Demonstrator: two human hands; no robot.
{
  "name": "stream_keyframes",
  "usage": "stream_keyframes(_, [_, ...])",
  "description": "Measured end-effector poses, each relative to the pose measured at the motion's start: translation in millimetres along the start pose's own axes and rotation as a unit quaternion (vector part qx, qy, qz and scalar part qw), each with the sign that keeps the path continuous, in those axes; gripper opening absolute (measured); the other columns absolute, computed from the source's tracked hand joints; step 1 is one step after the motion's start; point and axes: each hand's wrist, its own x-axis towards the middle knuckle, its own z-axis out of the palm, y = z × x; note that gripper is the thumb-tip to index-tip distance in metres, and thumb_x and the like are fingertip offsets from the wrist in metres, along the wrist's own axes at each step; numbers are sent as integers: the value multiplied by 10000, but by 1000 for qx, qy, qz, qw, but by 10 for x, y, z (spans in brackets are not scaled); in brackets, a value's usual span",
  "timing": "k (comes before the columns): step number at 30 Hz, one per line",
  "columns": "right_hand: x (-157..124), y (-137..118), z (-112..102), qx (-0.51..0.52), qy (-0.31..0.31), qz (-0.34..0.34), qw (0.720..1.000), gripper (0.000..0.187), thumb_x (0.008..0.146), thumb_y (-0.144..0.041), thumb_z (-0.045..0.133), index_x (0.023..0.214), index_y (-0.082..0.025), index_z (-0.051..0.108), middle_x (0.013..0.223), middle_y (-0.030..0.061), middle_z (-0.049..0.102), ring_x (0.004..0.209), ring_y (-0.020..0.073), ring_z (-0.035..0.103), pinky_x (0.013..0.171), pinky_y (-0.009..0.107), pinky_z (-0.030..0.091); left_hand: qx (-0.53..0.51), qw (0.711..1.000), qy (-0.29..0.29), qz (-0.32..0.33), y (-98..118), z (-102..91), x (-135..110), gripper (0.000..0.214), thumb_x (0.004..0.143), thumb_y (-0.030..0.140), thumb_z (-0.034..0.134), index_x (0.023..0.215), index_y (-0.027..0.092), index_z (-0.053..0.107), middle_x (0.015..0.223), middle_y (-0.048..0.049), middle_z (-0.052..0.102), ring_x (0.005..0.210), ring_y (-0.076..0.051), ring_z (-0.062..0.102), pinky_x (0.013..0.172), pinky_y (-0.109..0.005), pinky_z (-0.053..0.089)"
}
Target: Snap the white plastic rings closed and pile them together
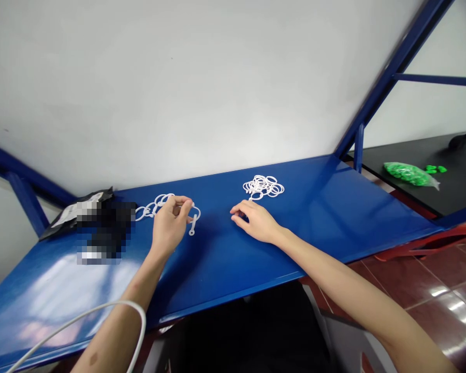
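My left hand (170,224) is closed in a pinch on a white ring (199,213), held above the table. A small pale tab (193,226) with a hole in its lower end hangs from that ring. Behind my left hand lies a cluster of white rings (143,213), partly hidden by the fingers. My right hand (254,220) hovers over the table with loosely curled fingers, thumb and fingertips apart, and nothing visible between them. Just beyond it sits a pile of thin white rings (266,186).
Dark plastic packages (101,199) lie at the left end of the blue table (225,274). A white cable (101,306) crosses my left forearm. Blue metal posts (358,147) frame the sides. On a black table (446,191) rests a bag of green pieces (409,173).
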Motion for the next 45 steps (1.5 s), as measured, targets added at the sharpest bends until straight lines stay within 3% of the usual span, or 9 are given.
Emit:
stream_keyframes(8, [2, -138, 108, -38, -70, -66, 995, 369, 1008, -294, 602, 1365, -201, 590, 1247, 115, 663, 1156, 262, 611, 996, 444, 498, -118, 982, -150, -13, 60, 246, -171, 338, 868, 521, 662, 920, 190, 622, 721, 25, 627, 553, -103, 553, 583, -245, 499])
stream_keyframes(11, [18, -119, 122, -41, -89, -79, 992, 276, 999, -282, 624, 1258, -193, 653, 1139, 100, 671, 1058, 246, 612, 927, 407, 498, -118, 975, -189, -25, 84, 291, -230, 331, 895, 518, 642, 956, 194, 620, 580, 53, 558, 552, -119, 555, 561, -227, 432])
stream_keyframes(15, [27, -110, 107, 0, -99, -82, 992, 112, 1002, -275, 626, 1033, -205, 708, 995, 51, 670, 940, 202, 609, 876, 353, 469, -156, 965, -204, -44, 62, 296, -238, 315, 896, 502, 663, 961, 198, 609, 603, 54, 583, 572, -110, 573, 599, -224, 449])
stream_keyframes(22, [2, -143, 99, 32, -110, -93, 989, 210, 936, -166, 634, 1136, -212, 680, 1078, 59, 660, 1000, 212, 612, 908, 365, 458, -258, 932, -244, -69, 75, 266, -240, 313, 881, 474, 708, 991, 197, 614, 661, 47, 604, 575, -98, 568, 632, -247, 504])
stream_keyframes(25, [-1, -133, 111, 36, -110, -96, 989, 128, 960, -219, 640, 1074, -214, 698, 1059, 54, 658, 979, 206, 620, 897, 359, 455, -287, 915, -275, -68, 100, 255, -255, 304, 874, 452, 723, 1004, 199, 614, 734, 23, 641, 603, -107, 589, 608, -248, 500])
stream_keyframes(29, [28, -95, 91, 58, -80, -88, 991, 96, 994, -254, 632, 1021, -220, 718, 984, 32, 686, 930, 182, 636, 890, 337, 445, -277, 927, -249, -43, 61, 254, -219, 287, 896, 459, 694, 991, 200, 617, 751, 13, 655, 620, -121, 602, 595, -249, 487])
stream_keyframes(34, [67, -77, 21, 132, -41, -23, 990, 91, 964, -238, 665, 976, -199, 747, 880, 22, 697, 800, 151, 630, 759, 273, 454, -212, 956, -200, -6, -18, 245, -146, 277, 954, 465, 605, 995, 192, 625, 637, 20, 644, 651, -144, 622, 711, -278, 498])
stream_keyframes(41, [86, -50, -65, 258, -13, 115, 959, 209, 931, -377, 666, 904, -180, 734, 782, -2, 691, 690, 135, 586, 667, 261, 433, -112, 974, -175, 92, 40, 194, -158, 285, 971, 461, 551, 947, 195, 652, 851, -27, 708, 772, -167, 659, 738, -295, 515])
stream_keyframes(45, [103, 7, -166, 264, 34, 153, 952, 309, 936, -477, 626, 887, -183, 708, 733, -5, 660, 661, 141, 575, 646, 271, 424, -23, 983, -157, 92, 27, 192, -133, 289, 973, 456, 510, 977, 210, 662, 892, -39, 735, 786, -192, 666, 738, -311, 508])
